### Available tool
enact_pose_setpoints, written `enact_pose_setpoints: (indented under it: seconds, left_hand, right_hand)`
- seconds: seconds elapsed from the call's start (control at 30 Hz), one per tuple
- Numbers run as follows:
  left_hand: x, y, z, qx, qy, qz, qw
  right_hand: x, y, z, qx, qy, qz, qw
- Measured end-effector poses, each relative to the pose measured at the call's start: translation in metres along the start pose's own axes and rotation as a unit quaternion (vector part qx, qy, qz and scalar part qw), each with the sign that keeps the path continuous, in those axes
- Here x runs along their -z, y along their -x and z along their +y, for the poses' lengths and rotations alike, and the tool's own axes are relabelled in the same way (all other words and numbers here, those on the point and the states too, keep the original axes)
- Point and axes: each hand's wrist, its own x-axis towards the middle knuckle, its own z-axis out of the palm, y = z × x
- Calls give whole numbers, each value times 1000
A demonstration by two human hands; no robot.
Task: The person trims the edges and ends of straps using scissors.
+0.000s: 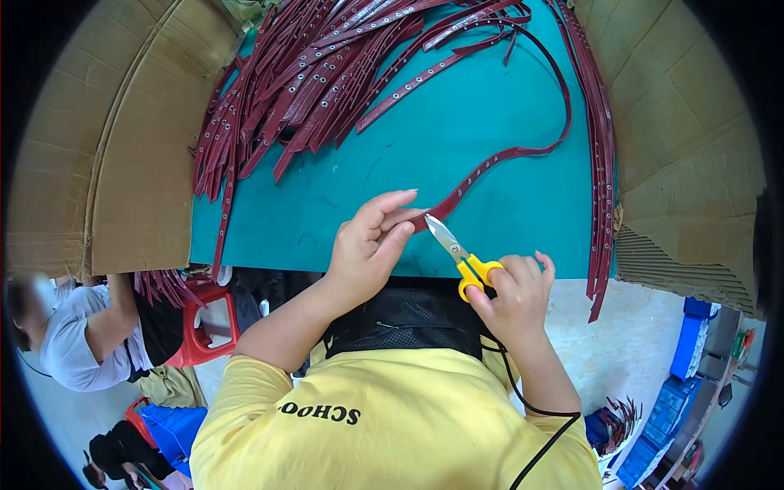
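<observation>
- Teal work surface (490,227): cardboard wall (143,155) at left, another cardboard panel (694,131) at right.
- Heap of dark red eyeleted straps (327,73): far side of surface, overlapping, ends pointing various ways. Snag risk, I judge: a pull on one strap could drag others along if they catch.
- Strap bundle (602,163): along right side, lower ends past the near edge. A bump or its own weight could slide it off.
- Another person (86,351): off to the left, well apart from the hands.
- Single strap (531,152): near end at left fingers, middle curving right, then back up toward the heap. Tension along this curve might shift the held end under the blades.
- Left hand (359,253): thumb and a finger pinch the strap; forefinger lifted, apart from the pinch. Loose hold could let the strap twist.
- Right hand (518,302): fingers curled around the scissor handles, thumb at the lower loop, little finger raised.
- Scissors (447,240): yellow handles, tips at the strap, just beside left fingertips. Main hazard: a slip or early squeeze could nick skin, or cut crooked. Cannot tell whether the blades grip material.
- Strap tip: hidden in fingers; misjudged position could spoil the edge.
</observation>
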Motion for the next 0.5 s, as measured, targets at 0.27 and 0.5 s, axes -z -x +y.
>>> enact_pose_setpoints:
  seconds: [0.27,0.5]
  left_hand:
    - [-2,0,1,-8,-17,3,1000]
    - [-3,-1,-2,-27,-34,10,999]
  right_hand:
    - [-1,1,1,13,-5,-22,1000]
    - [0,-2,2,16,2,-8,1000]
